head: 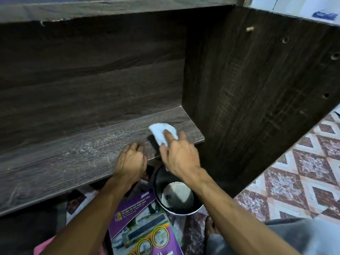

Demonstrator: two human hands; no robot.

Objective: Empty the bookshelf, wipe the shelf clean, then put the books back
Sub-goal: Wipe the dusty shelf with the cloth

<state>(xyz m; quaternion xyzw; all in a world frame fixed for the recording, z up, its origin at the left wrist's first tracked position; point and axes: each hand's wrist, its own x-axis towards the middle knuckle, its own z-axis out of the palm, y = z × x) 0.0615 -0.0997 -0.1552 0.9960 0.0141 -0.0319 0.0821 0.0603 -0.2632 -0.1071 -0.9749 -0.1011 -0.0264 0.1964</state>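
Cloth (161,131), one, in right hand (181,153); shelf (73,162), one.

White print on purple booklet (132,205) cover, too blurred to read.

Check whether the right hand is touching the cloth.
Touching. The head view shows the right hand gripping the cloth against the shelf, with its fingers lying over the cloth and no gap.
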